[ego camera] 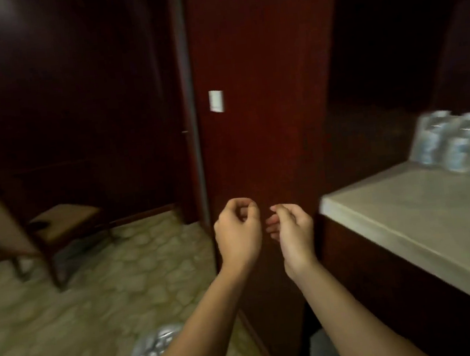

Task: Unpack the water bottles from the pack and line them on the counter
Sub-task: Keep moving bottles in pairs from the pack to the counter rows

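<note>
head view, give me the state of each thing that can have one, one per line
left hand: empty, fingers curled, raised in front of the wood panel
right hand: empty, fingers loosely curled, close beside the left hand
bottles: upright, grouped at the far end of the counter; blurred, wrap not clear
counter: near part bare
pack: on the floor, partly hidden by the left arm
chair: upright, unoccupied

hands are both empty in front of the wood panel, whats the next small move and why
Probably reach the left hand down to the plastic-wrapped pack on the floor at lower left. Both it and the right hand hold nothing, fingers loosely curled, while some bottles already stand on the counter.
</note>
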Demonstrator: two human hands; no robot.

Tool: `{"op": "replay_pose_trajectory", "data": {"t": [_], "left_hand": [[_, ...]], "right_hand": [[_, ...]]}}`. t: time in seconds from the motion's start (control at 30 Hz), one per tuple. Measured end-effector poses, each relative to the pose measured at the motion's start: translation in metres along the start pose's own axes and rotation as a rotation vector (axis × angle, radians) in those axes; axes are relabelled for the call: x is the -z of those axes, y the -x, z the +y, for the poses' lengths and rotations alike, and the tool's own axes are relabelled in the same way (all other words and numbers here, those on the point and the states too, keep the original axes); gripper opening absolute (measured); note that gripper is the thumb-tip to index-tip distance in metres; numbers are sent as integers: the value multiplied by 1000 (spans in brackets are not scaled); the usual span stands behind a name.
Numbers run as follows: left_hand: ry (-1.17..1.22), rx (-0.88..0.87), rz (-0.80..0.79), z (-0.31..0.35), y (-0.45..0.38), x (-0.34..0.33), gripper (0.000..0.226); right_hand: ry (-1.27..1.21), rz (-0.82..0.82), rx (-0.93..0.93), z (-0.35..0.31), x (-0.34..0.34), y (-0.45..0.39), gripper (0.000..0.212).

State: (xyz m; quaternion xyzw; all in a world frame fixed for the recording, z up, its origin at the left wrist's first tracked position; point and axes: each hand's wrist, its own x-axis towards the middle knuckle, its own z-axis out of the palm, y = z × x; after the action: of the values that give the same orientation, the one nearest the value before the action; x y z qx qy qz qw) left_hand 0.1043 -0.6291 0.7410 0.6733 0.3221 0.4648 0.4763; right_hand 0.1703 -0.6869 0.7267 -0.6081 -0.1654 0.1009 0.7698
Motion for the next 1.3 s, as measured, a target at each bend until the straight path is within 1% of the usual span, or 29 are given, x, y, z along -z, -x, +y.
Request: {"op": "replay_pose_trajectory", "data": {"t": [0.1,0.2,0.33,0.43,0.6,0.73,0.77,0.87,1.03,1.2,1.3], "left_hand": [[-46,36,101,-27,-32,60,8],[-109,87,188,-58,-59,106,11],[-180,169,253,-100,-93,145,14],[-219,234,275,-133,-124,158,14],[-249,388,263,-204,-180,148,14],[-234,503,264,-266,-220,132,33],[-232,528,248,-280,-227,130,31],[-218,597,206,-319,-242,133,16],[-192,726,159,-395,-273,153,13],[-175,890,61,-503,-295,178,18],[-130,963,45,-561,-303,189,20]], "right_hand": [[-11,-172,-60,24,-74,12,12],[-28,-301,-118,50,-136,20,14],[9,-432,-181,90,-195,16,15],[20,-477,-232,122,-231,0,17],[73,-484,-341,187,-267,-52,17],[141,-455,-426,248,-288,-102,16],[179,-451,-447,263,-292,-109,15],[256,-451,-536,305,-302,-121,10],[366,-471,-670,374,-331,-132,10],[453,-436,-857,456,-360,-127,11],[485,-429,-932,509,-373,-123,8]]}}
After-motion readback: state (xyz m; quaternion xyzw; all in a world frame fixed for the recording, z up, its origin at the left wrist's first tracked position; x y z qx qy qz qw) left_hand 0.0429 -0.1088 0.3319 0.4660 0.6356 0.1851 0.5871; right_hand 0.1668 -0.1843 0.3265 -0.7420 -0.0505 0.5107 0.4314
